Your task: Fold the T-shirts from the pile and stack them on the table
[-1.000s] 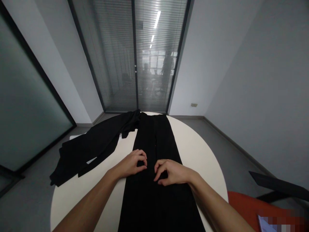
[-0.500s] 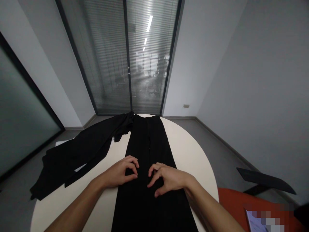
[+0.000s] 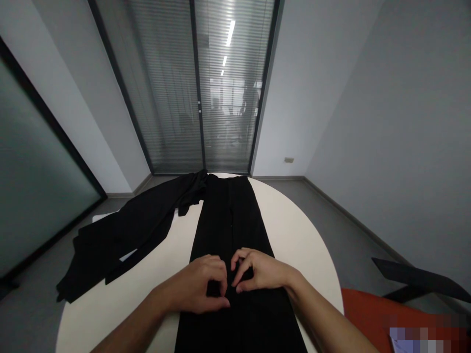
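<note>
Black trousers (image 3: 230, 215) lie flat and lengthwise on a round white table (image 3: 294, 223), waistband at the far edge, legs running toward me. My left hand (image 3: 208, 284) rests over the left leg near the middle line, its fingers curled down close to the thumb in a pinch at the cloth. Beside it, slightly farther off, my right hand (image 3: 259, 269) has thumb and index fingertips nearly together on the right leg by the inner seam. Dark fabric shows through the gaps of both hands; how much cloth is between the fingertips is hard to see.
Another black garment (image 3: 136, 225) is spread across the table's left side, partly over something white (image 3: 105, 216). An orange chair seat (image 3: 362, 306) with a black armrest (image 3: 415, 277) stands at the right. Glass panels with blinds (image 3: 231, 98) rise behind the table.
My left hand has moved toward me and right, to the trousers' middle line. My right thumb and index finger have drawn together. The view has shifted slightly.
</note>
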Motion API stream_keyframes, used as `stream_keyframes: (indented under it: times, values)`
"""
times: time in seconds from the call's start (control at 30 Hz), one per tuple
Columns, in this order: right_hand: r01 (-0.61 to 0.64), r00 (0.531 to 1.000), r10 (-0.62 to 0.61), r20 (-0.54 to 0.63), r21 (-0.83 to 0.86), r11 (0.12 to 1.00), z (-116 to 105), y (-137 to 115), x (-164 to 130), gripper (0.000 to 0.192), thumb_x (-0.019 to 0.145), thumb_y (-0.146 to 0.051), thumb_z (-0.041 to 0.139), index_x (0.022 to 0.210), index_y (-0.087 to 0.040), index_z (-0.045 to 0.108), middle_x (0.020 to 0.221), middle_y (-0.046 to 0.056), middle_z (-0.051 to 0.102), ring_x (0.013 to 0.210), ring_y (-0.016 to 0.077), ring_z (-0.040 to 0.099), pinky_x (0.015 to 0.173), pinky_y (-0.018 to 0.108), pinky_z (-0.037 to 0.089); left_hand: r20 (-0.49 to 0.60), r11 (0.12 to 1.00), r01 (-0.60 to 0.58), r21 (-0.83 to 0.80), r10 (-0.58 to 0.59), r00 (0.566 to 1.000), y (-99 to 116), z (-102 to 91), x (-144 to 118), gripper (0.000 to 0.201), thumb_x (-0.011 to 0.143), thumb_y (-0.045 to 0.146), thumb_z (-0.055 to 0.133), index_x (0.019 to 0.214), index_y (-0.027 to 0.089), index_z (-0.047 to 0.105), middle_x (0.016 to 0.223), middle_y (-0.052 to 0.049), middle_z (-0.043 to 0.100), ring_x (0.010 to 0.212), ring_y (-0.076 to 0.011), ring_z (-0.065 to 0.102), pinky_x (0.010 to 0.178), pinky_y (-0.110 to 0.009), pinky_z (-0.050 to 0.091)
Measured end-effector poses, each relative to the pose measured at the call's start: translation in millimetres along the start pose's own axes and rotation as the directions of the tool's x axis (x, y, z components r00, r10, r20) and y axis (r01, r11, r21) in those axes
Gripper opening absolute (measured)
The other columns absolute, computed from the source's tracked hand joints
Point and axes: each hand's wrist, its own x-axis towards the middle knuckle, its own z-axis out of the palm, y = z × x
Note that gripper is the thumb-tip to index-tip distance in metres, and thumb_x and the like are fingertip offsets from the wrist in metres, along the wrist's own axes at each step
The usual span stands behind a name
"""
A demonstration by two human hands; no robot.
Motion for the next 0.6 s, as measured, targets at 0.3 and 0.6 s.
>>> stream_keyframes:
  times: [0.3, 0.6]
  values:
    - [-0.13, 0.932, 0.185, -0.313, 0.191, 0.973, -7.5, 5.3, -2.1, 0.031, 0.093, -0.043, 0.063, 0.106, -0.019, 0.077, 0.09, 0.006, 0.068, 0.077, 0.0146, 0.06, 0.07, 0.027, 0.046, 0.286, 0.977, -0.18, 0.112, 0.142, 0.948, 22.1, 37.6, 7.1, 0.032, 0.081, 0.042, 0.078, 0.112, 0.035, 0.073, 0.102, 0.002, 0.066, 0.087, -0.016, 0.062, 0.076, -0.03, 0.042]
    - [-0.179, 0.928, 0.233, -0.292, 0.2, 0.963, -5.9, 6.2, -3.3, 0.037, 0.092, -0.048, 0.063, 0.108, -0.017, 0.075, 0.083, 0.004, 0.068, 0.075, 0.0149, 0.058, 0.069, 0.027, 0.045, 0.389, 0.968, -0.233, 0.094, 0.18, 0.904, 30.9, 41.0, 3.8, 0.022, 0.082, 0.019, 0.076, 0.102, 0.028, 0.072, 0.104, 0.003, 0.066, 0.095, -0.0181, 0.061, 0.083, -0.033, 0.038]
